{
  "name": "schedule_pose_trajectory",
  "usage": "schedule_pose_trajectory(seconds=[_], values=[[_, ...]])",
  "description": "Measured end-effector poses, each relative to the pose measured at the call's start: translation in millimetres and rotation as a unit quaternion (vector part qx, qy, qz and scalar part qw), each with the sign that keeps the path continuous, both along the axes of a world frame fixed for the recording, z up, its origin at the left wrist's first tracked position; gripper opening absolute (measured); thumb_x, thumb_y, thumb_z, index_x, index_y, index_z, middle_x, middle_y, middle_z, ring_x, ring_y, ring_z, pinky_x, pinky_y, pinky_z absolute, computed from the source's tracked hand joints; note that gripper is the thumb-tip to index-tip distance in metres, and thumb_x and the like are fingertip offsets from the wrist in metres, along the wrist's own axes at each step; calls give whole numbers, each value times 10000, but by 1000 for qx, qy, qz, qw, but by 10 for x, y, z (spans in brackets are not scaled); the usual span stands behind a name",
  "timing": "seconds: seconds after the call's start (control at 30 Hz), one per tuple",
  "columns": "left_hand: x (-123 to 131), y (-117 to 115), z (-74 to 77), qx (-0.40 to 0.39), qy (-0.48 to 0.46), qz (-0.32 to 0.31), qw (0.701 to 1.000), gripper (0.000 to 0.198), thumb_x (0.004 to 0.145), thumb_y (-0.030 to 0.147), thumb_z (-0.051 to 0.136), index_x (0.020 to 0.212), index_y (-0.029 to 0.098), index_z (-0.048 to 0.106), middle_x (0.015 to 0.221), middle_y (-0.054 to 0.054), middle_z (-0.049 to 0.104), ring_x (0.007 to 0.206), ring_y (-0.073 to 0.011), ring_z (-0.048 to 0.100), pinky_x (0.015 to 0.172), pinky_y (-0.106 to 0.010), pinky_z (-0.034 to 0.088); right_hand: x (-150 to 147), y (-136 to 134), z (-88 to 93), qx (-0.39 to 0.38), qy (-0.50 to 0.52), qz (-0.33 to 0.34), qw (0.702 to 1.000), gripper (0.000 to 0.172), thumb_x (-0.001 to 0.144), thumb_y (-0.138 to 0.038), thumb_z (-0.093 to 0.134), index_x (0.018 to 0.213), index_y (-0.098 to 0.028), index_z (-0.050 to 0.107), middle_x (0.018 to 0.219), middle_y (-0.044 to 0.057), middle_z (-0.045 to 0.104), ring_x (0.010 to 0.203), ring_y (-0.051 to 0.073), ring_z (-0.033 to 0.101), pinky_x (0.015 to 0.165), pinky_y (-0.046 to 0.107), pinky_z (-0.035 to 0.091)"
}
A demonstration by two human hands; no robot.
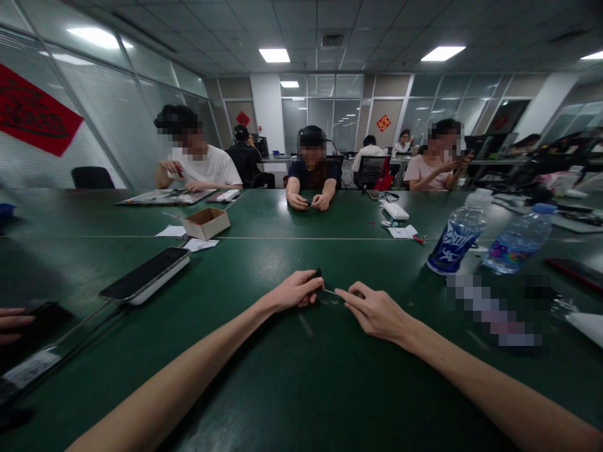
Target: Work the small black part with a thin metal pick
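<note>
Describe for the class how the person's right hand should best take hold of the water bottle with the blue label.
Wrap the fingers round the bottle's labelled body, coming from the near left, where the right hand already lies closest. The bottle stands on its base, so the wide body offers the fullest grip; the narrower neck under the cap offers less.
</note>
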State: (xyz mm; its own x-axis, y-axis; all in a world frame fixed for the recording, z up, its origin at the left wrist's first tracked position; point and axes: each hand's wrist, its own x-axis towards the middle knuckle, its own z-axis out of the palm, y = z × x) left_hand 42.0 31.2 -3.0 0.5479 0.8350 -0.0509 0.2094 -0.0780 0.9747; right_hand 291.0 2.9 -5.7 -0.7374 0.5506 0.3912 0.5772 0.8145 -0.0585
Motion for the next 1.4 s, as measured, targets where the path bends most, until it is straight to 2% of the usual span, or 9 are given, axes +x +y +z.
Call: schedule_pose_trajectory(seconds=[0.2,0.43,0.57,0.93,1.1,1.23,1.4], values=[[53,-63,1,28,-22,30,999,404,863,524,434,944,138,522,656,4,540,450,-64,421,416,-175,314,-7,-35,4,0,19,-14,1000,398,943,-222,438,1336,-168,410,1041,96,515,654,99,516,525,208,457],[131,-176,-11,-34,-149,52,987,409,857,518,474,984,131,504,678,-4,525,499,-73,441,458,-190,349,17,-41,-15,2,26,-19,999,423,940,-203,430,1359,-183,384,1068,103,503,658,103,515,523,213,468],[149,-166,-49,-49,-189,51,979,381,865,485,489,984,123,505,672,-4,504,512,-73,425,459,-188,344,10,-40,-23,10,31,-20,999,416,944,-207,426,1356,-162,390,1064,112,510,616,88,503,498,205,460],[171,-128,-92,-55,-201,67,976,393,848,505,505,960,129,514,667,-1,504,505,-73,422,450,-179,367,-23,-50,-19,-5,57,-32,998,388,942,-218,444,1326,-169,425,1066,99,513,628,95,526,512,218,486],[196,-172,-37,-63,-138,13,988,400,847,501,506,973,123,529,725,-41,562,527,-87,482,485,-198,399,-63,-27,-1,-34,107,-51,992,361,954,-229,422,1310,-166,432,1067,98,512,684,120,552,530,229,506],[191,-167,-28,-93,-193,24,977,374,864,481,492,974,125,521,715,-33,533,548,-86,456,497,-197,399,-74,-12,9,-50,128,-51,989,339,957,-240,418,1288,-176,452,1059,94,515,696,127,557,532,234,509],[172,-127,-60,-136,-261,22,955,359,873,485,470,923,132,510,636,4,444,508,-75,376,441,-171,313,-69,-21,13,-55,139,-40,988,303,947,-240,429,1235,-178,499,1036,91,530,698,128,555,550,242,500]])
